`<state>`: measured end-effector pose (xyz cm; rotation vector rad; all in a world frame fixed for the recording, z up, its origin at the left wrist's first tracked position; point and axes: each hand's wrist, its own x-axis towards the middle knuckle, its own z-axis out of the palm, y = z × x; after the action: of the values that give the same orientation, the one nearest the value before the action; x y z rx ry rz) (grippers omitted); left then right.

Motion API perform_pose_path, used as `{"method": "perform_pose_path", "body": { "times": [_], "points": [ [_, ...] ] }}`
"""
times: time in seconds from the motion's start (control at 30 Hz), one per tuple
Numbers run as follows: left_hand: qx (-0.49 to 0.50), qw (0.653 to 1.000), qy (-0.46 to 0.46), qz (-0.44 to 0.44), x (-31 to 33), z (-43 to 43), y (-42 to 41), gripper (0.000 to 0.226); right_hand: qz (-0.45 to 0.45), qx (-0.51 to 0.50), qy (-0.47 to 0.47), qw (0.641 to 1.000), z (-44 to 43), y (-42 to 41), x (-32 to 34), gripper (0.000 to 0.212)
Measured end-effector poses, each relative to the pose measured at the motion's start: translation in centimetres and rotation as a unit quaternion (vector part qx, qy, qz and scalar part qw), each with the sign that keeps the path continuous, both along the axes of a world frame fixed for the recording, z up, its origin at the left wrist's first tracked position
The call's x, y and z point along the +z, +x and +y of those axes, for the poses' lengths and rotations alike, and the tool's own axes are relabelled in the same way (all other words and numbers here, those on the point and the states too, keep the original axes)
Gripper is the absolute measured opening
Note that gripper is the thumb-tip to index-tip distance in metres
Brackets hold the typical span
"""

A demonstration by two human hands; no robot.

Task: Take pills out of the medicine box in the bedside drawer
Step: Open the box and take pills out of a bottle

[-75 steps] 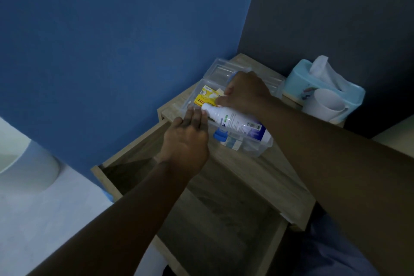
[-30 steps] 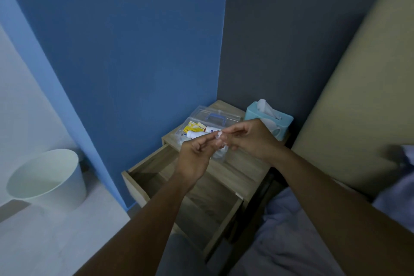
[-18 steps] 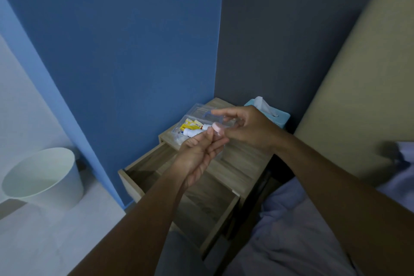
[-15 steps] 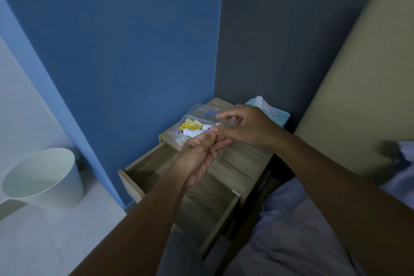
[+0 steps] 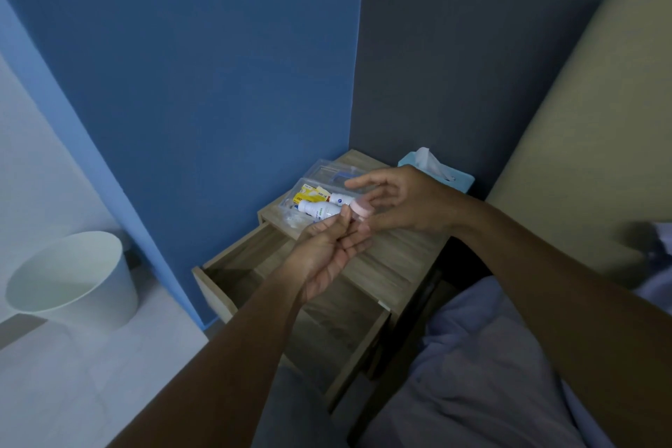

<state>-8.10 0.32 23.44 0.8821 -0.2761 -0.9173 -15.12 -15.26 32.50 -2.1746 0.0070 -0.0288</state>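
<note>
Here, in the head view, a small clear pill bottle with a pale pink cap (image 5: 358, 212) is held up between the two hands, above the light wooden bedside table (image 5: 396, 258). The left hand (image 5: 327, 255) pinches the bottle's body between fingertips and thumb, so that hand is closed on it. The right hand (image 5: 396, 200) sits just right of the cap with its fingers spread and loosely curled; it looks open, touching the cap at most lightly, though the contact itself is too small to make out.

Behind the hands, at the far left of the tabletop, the clear plastic medicine box (image 5: 312, 193) stands open, with a white bottle (image 5: 318, 209) and a yellow packet (image 5: 309, 195) lying inside. The wooden drawer (image 5: 254, 265) below is pulled out towards the near left and looks bare where it shows. A light blue tissue box (image 5: 442, 171) stands at the far right of the table, and a white round waste bin (image 5: 72, 280) stands on the floor, well apart to the left.

The step in hand seems to be uncapping. To do it well, the left hand should keep the bottle upright and firm while the right closes fully around the cap and twists, staying over the tabletop so any spilled pill lands there and not in the drawer.
</note>
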Motion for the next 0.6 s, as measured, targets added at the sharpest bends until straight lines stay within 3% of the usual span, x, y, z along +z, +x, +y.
{"method": "perform_pose_path", "body": {
  "times": [0.1, 0.2, 0.4, 0.6],
  "points": [
    [0.004, 1.0, -0.01, 0.014, -0.3, -0.2, -0.1, 0.03, -0.046, -0.082, -0.165, 0.982, 0.4, 0.5, -0.1, 0.042],
    [0.005, 1.0, -0.007, 0.016, -0.5, -0.5, -0.1, 0.027, -0.06, -0.068, -0.208, 0.974, 0.3, 0.6, -0.1, 0.034],
    [0.011, 1.0, -0.006, 0.023, -0.8, -0.8, 0.0, 0.029, -0.12, -0.054, -0.123, 0.984, 0.3, 0.1, 0.1, 0.037],
    [0.001, 0.998, -0.039, 0.04, -1.7, -1.2, 0.1, 0.035, -0.156, -0.187, -0.032, 0.969, -0.5, -0.5, -1.4, 0.032]
  ]
}}
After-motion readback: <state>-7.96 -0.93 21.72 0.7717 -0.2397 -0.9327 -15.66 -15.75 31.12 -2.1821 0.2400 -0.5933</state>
